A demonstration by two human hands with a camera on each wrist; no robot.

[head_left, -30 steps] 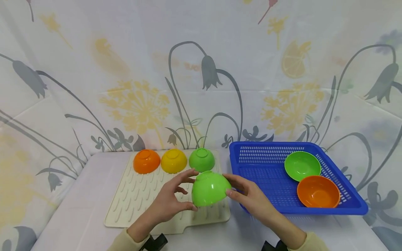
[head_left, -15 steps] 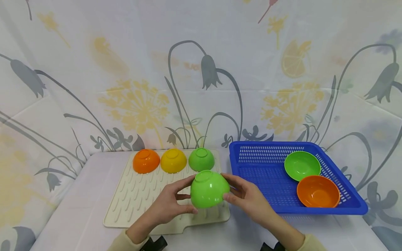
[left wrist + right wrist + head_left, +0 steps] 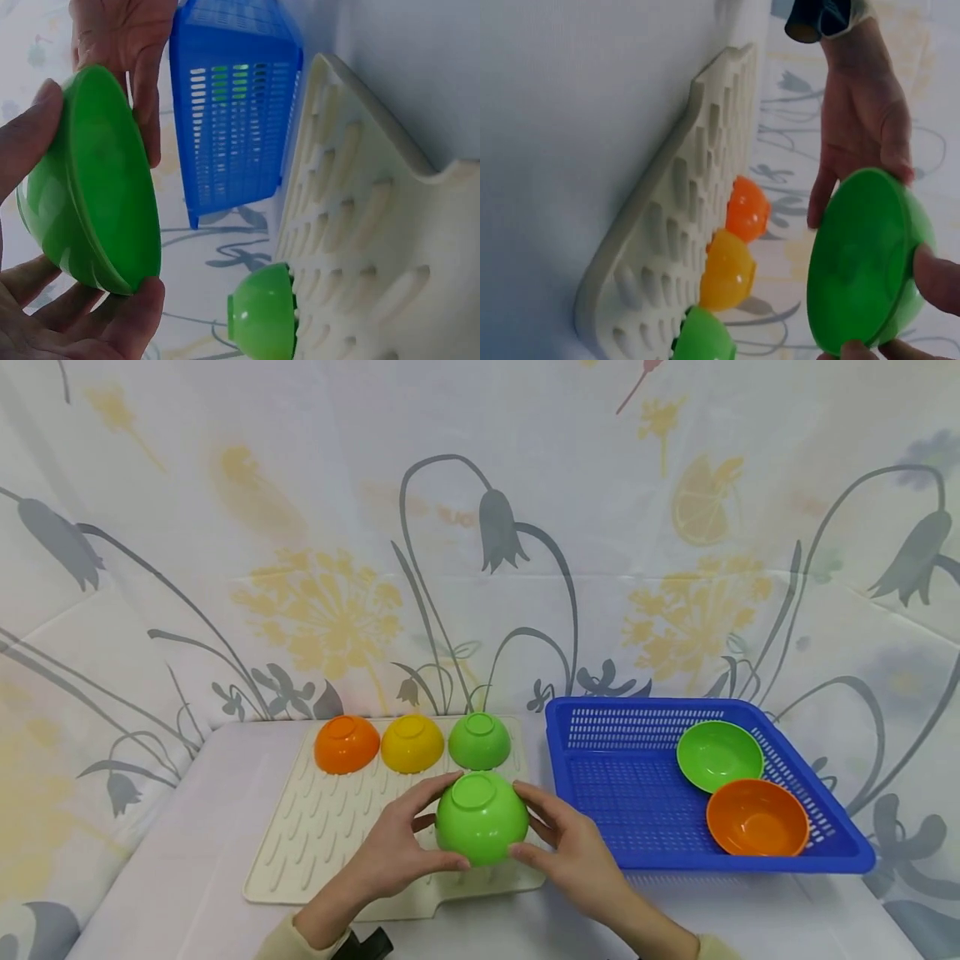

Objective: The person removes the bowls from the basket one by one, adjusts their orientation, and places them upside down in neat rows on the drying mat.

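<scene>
A glossy green bowl (image 3: 482, 822) is held bottom-up over the front right of a cream drying mat (image 3: 337, 827). My left hand (image 3: 401, 843) grips its left side, thumb low and fingers along the far edge. On the opposite side my right hand (image 3: 566, 852) holds it the same way. Both wrist views look into the hollow of the bowl (image 3: 112, 180), which is raised off the mat. Along the mat's back edge an orange bowl (image 3: 347, 745), a yellow bowl (image 3: 412, 745) and a second green bowl (image 3: 480, 742) sit upside down in a row.
To the right stands a blue perforated basket (image 3: 600, 864). Inside it, at its right side, another green bowl (image 3: 720, 756) and another orange bowl (image 3: 757, 817) lie with their openings up. Behind the white-covered table (image 3: 180, 860) hangs a flower-patterned cloth (image 3: 480, 527).
Both hands have brought the green bowl slightly left and turned it from tilted to more level, its base now facing up. My right hand moved left with it. The other bowls stay put.
</scene>
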